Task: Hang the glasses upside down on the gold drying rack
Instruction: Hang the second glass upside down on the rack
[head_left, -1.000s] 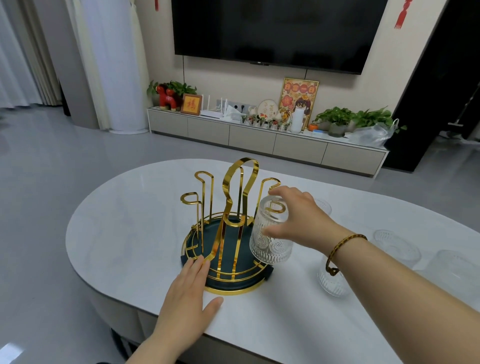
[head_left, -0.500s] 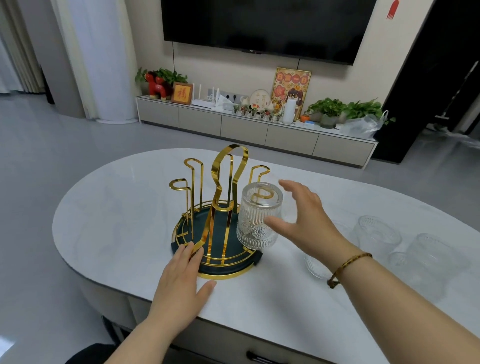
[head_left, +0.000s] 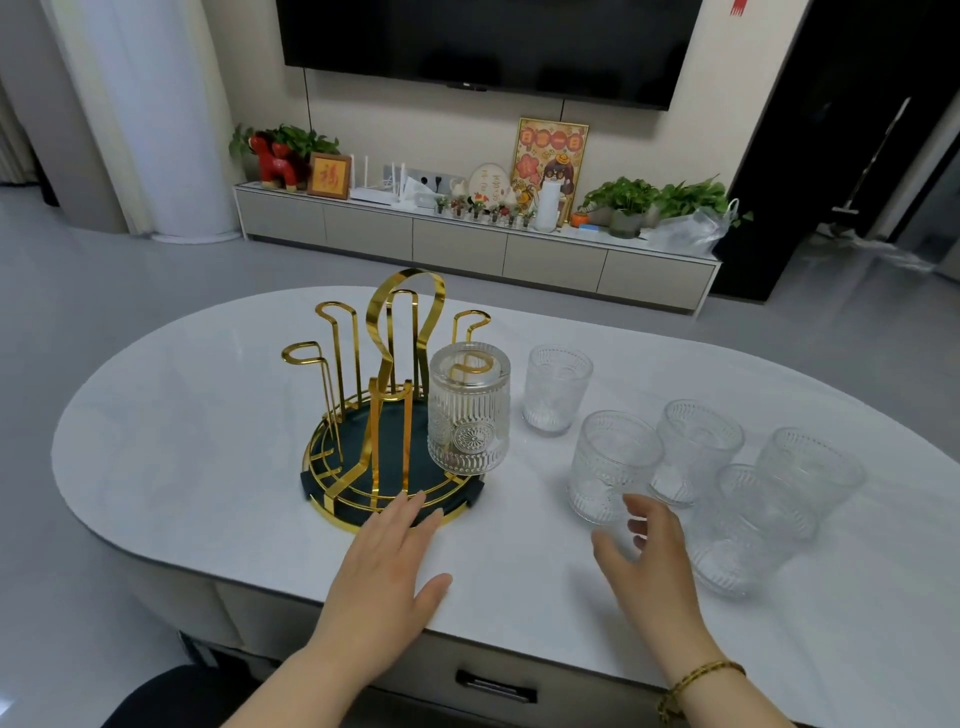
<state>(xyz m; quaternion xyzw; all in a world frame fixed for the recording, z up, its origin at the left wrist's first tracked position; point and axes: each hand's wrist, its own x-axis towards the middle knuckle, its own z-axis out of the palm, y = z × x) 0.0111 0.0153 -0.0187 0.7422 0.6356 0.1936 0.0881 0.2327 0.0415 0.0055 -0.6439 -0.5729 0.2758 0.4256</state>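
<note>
The gold drying rack (head_left: 387, 410) stands on a round dark-green base with a gold rim, left of centre on the white table. One ribbed clear glass (head_left: 468, 410) hangs upside down on its right-hand prong. Several more glasses stand upright to the right; the nearest one (head_left: 610, 465) is just beyond my right hand. My left hand (head_left: 387, 564) lies flat, fingertips touching the rack's front rim. My right hand (head_left: 649, 564) hovers with fingers spread, empty, close to the nearest glass.
The oval white table (head_left: 208, 467) has a drawer handle (head_left: 493, 688) below its front edge. Other upright glasses (head_left: 556, 389) (head_left: 696, 457) (head_left: 808, 475) (head_left: 748, 530) cluster at right. A low TV cabinet (head_left: 467, 244) with plants and ornaments stands beyond.
My right hand let go of the glass, which now hangs on the rack, and drew back right and down toward the upright glasses. My left hand stayed at the rack's base.
</note>
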